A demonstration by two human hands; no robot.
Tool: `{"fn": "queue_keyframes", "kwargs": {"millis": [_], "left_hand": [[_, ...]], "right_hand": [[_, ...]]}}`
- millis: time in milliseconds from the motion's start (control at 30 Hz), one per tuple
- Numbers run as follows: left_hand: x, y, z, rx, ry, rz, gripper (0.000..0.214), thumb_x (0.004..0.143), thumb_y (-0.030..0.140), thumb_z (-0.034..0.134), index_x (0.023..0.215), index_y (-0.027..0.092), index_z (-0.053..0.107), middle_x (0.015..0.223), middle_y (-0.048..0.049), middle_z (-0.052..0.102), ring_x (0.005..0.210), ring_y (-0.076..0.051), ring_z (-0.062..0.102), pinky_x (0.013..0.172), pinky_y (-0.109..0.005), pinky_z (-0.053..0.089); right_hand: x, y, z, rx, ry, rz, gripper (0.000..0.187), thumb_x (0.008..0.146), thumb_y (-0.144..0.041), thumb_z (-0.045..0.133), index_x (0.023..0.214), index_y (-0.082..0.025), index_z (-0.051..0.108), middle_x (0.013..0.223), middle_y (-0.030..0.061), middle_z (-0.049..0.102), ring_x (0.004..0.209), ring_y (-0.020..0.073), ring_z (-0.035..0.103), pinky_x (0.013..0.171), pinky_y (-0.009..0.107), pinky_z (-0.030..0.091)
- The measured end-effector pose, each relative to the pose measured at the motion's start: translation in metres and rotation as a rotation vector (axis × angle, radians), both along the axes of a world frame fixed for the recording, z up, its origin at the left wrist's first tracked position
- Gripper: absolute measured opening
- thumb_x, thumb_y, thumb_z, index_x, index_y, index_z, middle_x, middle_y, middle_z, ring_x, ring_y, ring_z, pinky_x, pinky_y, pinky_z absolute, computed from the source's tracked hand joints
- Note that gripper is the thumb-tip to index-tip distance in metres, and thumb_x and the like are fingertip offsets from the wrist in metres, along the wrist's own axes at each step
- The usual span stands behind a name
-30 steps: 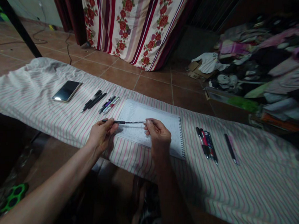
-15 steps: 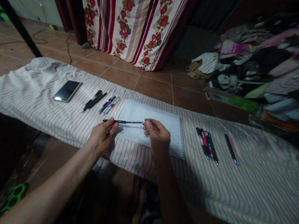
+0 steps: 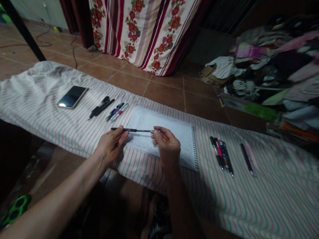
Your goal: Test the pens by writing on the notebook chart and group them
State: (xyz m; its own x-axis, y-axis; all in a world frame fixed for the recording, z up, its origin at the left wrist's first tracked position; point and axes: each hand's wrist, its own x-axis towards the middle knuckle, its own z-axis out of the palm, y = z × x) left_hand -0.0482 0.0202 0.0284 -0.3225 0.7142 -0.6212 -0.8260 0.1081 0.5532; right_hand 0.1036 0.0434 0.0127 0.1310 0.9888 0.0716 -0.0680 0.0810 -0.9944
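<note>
Evidently both hands (image 3: 110, 144) (image 3: 169, 146) pinch a black pen (image 3: 132, 130) above a notebook (image 3: 185, 142) whose writing (image 3: 140, 118) is unreadable.

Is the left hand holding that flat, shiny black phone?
No, the bare left hand holds a slim black pen, while the flat black rectangular phone lies on the white striped cloth.
</note>
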Motion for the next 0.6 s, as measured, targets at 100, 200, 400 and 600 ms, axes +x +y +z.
{"fn": "queue_keyframes", "kwargs": {"millis": [100, 200, 400, 600], "left_hand": [[0.0002, 0.0002, -0.0005, 0.009, -0.001, 0.012, 0.020, 0.081, 0.000, 0.052, 0.062, 0.008, 0.053, 0.062, -0.0019, 0.057, 0.055, -0.008, 0.062, 0.053, -0.013, 0.056], [0.0009, 0.0003, -0.0008, 0.010, -0.002, 0.013, 0.020, 0.080, 0.000, 0.053, 0.063, 0.009, 0.053, 0.062, -0.0020, 0.057, 0.055, -0.008, 0.062, 0.053, -0.013, 0.056], [0.0017, -0.0001, -0.0017, 0.013, -0.009, -0.006, 0.019, 0.081, 0.001, 0.053, 0.064, 0.009, 0.053, 0.061, -0.0022, 0.058, 0.054, -0.008, 0.062, 0.052, -0.013, 0.056], [0.0010, 0.0001, -0.0027, 0.013, -0.014, -0.008, 0.018, 0.081, 0.002, 0.053, 0.065, 0.009, 0.054, 0.060, -0.0019, 0.058, 0.054, -0.008, 0.062, 0.051, -0.013, 0.055]], "right_hand": [[-0.0004, 0.0004, 0.0000, -0.013, 0.029, -0.018, 0.024, 0.063, -0.032, 0.069, 0.080, -0.016, 0.063, 0.060, 0.0001, 0.063, 0.057, 0.0126, 0.059, 0.047, 0.023, 0.044], [-0.0003, 0.0005, 0.0001, -0.009, 0.032, -0.025, 0.022, 0.063, -0.032, 0.069, 0.076, -0.016, 0.062, 0.061, 0.0005, 0.064, 0.058, 0.0133, 0.059, 0.047, 0.023, 0.045], [-0.0004, 0.0006, -0.0001, 0.009, 0.026, -0.033, 0.019, 0.064, -0.031, 0.068, 0.075, -0.016, 0.062, 0.060, 0.0005, 0.064, 0.057, 0.0129, 0.059, 0.047, 0.023, 0.045], [-0.0008, 0.0009, -0.0006, 0.003, 0.013, -0.033, 0.020, 0.064, -0.033, 0.068, 0.073, -0.017, 0.061, 0.061, 0.0005, 0.064, 0.057, 0.0132, 0.059, 0.047, 0.023, 0.045]]}}
